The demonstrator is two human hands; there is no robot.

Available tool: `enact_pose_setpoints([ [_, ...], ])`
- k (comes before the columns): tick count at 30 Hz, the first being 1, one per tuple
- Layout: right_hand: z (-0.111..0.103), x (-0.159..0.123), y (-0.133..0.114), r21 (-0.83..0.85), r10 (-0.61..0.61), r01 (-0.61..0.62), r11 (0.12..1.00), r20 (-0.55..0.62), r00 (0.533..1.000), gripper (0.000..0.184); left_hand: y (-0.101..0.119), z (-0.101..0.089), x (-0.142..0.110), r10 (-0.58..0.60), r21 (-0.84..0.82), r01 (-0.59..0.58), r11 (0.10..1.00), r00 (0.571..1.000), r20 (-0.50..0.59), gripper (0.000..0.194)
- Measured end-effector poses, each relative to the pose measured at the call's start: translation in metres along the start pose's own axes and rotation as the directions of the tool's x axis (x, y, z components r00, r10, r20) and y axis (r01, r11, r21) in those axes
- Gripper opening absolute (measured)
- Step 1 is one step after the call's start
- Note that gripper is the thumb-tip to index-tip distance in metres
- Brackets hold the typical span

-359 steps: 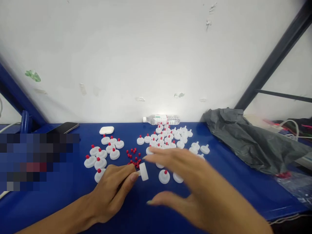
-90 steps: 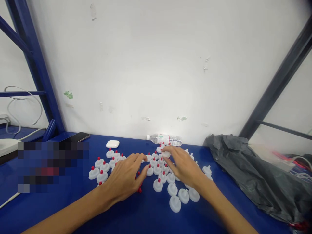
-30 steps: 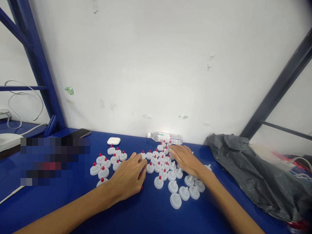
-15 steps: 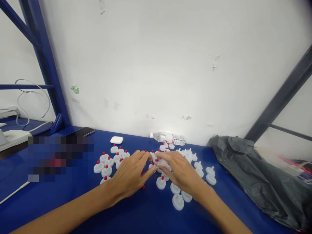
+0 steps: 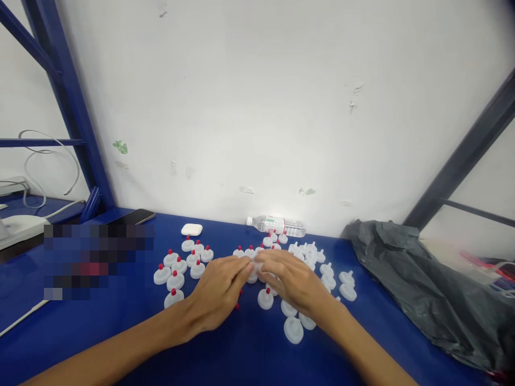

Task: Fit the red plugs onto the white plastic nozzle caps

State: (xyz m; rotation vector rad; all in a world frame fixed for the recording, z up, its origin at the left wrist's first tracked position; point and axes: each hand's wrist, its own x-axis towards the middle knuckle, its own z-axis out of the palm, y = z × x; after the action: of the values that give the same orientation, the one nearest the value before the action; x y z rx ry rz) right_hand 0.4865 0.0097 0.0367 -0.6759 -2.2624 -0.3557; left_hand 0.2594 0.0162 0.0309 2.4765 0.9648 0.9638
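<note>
My right hand [image 5: 295, 281] is curled round a white round plastic piece with a nozzle [image 5: 258, 266], held above the blue table. My left hand [image 5: 217, 292] meets it, thumb and fingers pinched at the piece's left side. Whatever lies between those left fingertips is hidden. Small loose red caps [image 5: 237, 306] show in part beside my left thumb. White pieces with red caps on their nozzles [image 5: 175, 281] stand in a group at the left, and more fill the middle behind my hands. Uncapped white pieces [image 5: 293, 330] lie in front of and behind my right hand.
A clear water bottle [image 5: 277, 225] lies along the wall. A white earbud case [image 5: 192, 229] and a dark phone [image 5: 134, 216] rest toward the back left. A grey plastic bag [image 5: 394, 273] covers the right side. The blue table [image 5: 249, 354] has a blurred patch at left.
My right hand was over the far pieces a second ago. It has since come back left with a white piece, and my left fingers have closed in against it. The view shifted slightly.
</note>
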Motion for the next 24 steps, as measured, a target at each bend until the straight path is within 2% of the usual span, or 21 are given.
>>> enact_pose_setpoints([
  [1,-0.004,-0.002,0.008,-0.064,0.028,-0.029,0.998,-0.017,0.999,0.021,0.001,-0.001,0.0,-0.032,-0.049,0.032,0.998,0.999,-0.014,0.043],
  [3,-0.012,-0.006,0.025,-0.18,0.196,-0.201,0.963,-0.044,0.98,0.013,0.002,-0.003,-0.001,-0.02,-0.039,0.019,0.999,1.0,-0.022,0.043],
  [6,-0.021,-0.012,0.044,-0.231,0.437,-0.43,0.873,-0.022,0.899,0.023,0.0,-0.005,0.0,0.094,0.151,-0.096,0.984,0.995,0.014,0.036],
  [8,-0.02,-0.014,0.05,-0.219,0.507,-0.491,0.843,0.02,0.861,0.031,-0.002,-0.004,0.001,0.094,0.234,-0.101,0.967,0.995,0.041,0.03],
  [14,-0.011,-0.023,0.056,-0.187,0.575,-0.546,0.817,0.191,0.795,0.05,-0.004,0.003,0.001,0.025,0.314,-0.05,0.948,0.996,0.085,0.017],
  [20,-0.007,-0.031,0.06,-0.211,0.625,-0.592,0.778,0.364,0.691,0.056,-0.007,0.007,0.0,0.009,0.348,-0.048,0.936,0.994,0.113,0.016],
  [24,-0.007,-0.031,0.06,-0.203,0.63,-0.602,0.772,0.368,0.684,0.057,-0.007,0.007,0.002,-0.007,0.367,-0.037,0.929,0.993,0.117,0.017],
])
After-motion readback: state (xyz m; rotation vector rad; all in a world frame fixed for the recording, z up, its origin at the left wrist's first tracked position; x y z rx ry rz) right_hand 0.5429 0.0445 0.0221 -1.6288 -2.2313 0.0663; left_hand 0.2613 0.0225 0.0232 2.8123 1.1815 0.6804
